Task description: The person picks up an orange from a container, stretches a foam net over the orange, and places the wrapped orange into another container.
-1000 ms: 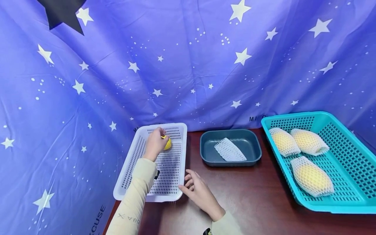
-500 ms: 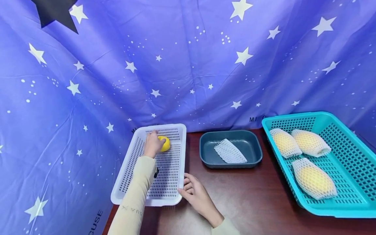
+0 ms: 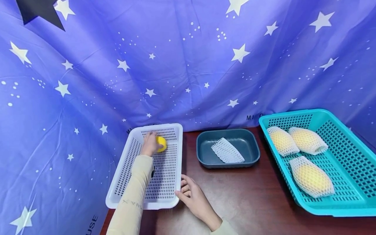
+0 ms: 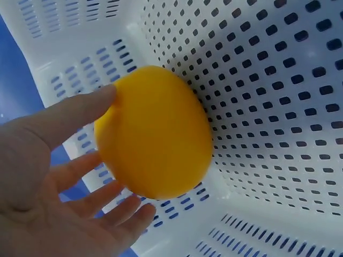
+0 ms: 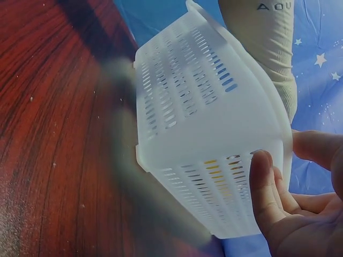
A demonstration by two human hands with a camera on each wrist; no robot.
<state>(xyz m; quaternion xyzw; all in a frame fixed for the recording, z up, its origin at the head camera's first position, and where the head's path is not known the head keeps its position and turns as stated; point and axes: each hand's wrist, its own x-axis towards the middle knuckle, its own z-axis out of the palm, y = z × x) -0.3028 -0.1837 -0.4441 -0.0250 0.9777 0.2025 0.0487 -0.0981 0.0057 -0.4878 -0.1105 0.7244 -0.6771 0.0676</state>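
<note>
In the white perforated basket (image 3: 164, 182), a smooth yellow oval fruit (image 4: 158, 134) lies near the far end. My left hand (image 3: 149, 143) is beside it. The left wrist view shows its thumb touching the fruit's upper side and its fingers loosely extended along the lower edge, not wrapped round it. My right hand (image 3: 195, 199) pinches the basket's rim near its near right corner, with the thumb (image 5: 261, 171) against the outer wall and the other fingers partly hidden. Yellow shows through the basket's slots in the right wrist view.
To the right stands a dark blue tray (image 3: 202, 160) with an off-white foam net sleeve (image 3: 227, 151) in it. A teal basket (image 3: 346, 209) farther right holds three net-wrapped yellow fruits (image 3: 312, 178). A blue star-patterned cloth (image 3: 191, 81) hangs behind the dark red table (image 3: 235, 195).
My left hand's fingers have loosened and shifted left, uncovering more of the yellow fruit. The right thumb and fingers have closed onto the white basket's rim. The head view has shifted slightly.
</note>
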